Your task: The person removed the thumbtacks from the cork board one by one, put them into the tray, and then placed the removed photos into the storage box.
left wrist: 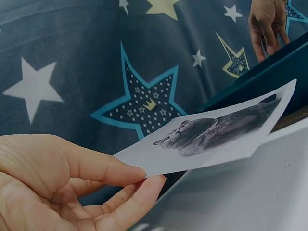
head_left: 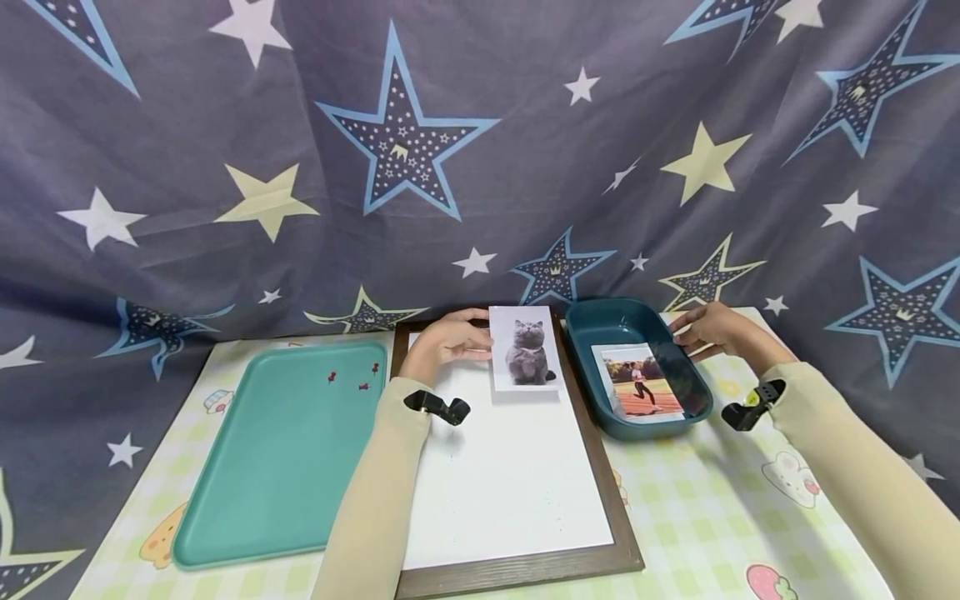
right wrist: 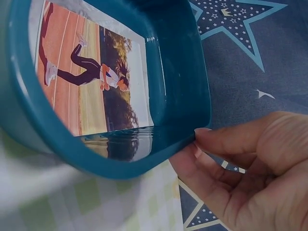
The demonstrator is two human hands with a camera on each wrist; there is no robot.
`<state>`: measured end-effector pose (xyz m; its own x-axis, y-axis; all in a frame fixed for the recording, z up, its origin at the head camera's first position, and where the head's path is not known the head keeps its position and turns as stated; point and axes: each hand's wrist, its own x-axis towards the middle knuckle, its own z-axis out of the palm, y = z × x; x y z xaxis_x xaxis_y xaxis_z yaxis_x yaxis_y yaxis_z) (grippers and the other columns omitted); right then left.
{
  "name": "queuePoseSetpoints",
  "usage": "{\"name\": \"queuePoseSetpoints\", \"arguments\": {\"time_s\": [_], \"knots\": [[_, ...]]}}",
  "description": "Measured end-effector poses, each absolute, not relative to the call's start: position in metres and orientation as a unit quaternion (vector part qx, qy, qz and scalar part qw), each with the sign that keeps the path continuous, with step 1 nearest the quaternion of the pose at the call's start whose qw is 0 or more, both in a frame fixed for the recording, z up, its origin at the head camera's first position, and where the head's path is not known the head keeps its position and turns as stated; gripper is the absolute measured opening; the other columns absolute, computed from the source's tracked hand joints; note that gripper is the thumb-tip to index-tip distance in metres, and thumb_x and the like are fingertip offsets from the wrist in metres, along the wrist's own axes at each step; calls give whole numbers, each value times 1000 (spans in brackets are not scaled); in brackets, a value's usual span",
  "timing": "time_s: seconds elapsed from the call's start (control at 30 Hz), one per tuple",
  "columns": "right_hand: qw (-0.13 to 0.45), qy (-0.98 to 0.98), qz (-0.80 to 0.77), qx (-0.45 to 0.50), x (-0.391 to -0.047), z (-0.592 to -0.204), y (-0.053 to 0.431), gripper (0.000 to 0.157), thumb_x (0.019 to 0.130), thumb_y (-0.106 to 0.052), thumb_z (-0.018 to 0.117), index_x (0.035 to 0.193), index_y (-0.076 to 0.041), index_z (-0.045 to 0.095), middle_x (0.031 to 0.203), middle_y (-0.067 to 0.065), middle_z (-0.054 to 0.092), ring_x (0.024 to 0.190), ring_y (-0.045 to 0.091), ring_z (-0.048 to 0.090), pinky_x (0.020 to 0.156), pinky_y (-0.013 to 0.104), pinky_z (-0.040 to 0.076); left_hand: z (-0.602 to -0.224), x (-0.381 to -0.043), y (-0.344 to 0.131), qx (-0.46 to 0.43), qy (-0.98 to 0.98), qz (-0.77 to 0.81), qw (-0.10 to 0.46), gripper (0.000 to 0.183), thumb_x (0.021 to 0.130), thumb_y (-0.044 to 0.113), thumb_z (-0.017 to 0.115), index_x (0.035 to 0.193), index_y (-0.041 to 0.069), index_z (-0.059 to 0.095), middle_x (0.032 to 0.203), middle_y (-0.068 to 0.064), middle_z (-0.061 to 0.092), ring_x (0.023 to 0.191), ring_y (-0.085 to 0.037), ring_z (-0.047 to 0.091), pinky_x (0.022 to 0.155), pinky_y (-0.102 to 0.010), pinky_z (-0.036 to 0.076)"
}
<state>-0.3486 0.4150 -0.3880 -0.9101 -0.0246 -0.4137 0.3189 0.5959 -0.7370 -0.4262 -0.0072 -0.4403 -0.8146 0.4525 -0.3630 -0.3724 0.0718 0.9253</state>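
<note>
My left hand (head_left: 452, 339) pinches the left edge of a photo of a grey cat (head_left: 528, 350) between thumb and fingers. The photo is over the upper part of a white board with a brown frame (head_left: 510, 483); in the left wrist view its sheet (left wrist: 207, 130) tilts above the board. My right hand (head_left: 712, 329) pinches the rim of a dark teal basin (head_left: 618, 312) at its right side, thumb on the rim and fingers outside, as the right wrist view shows. Inside the basin lies a photo of a runner on a track (head_left: 641, 385).
Left of the board lies a green tray (head_left: 277, 467) with a few red push pins (head_left: 363, 386) near its upper right corner. A checked cloth (head_left: 690, 500) with cartoon prints covers the table. Behind hangs a dark curtain (head_left: 465, 250) with stars.
</note>
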Motion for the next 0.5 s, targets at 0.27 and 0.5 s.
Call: {"name": "queuePoseSetpoints", "arguments": {"time_s": [0.27, 0.5], "knots": [[190, 870, -445, 92, -338, -389, 411, 40, 98, 2, 58, 135, 16, 50, 89, 2, 72, 82, 16, 70, 83, 41, 64, -428, -423, -7, 38, 648, 694, 310, 74, 94, -16, 54, 160, 9, 30, 155, -26, 42, 134, -36, 51, 116, -48, 44], [183, 870, -448, 94, -330, -390, 408, 42, 99, 2, 58, 137, 17, 47, 86, -1, 72, 81, 15, 70, 83, 42, 63, -404, -419, -8, 35, 639, 702, 313, 74, 95, -17, 51, 160, 10, 29, 157, -25, 39, 136, -36, 50, 119, -47, 41]]}}
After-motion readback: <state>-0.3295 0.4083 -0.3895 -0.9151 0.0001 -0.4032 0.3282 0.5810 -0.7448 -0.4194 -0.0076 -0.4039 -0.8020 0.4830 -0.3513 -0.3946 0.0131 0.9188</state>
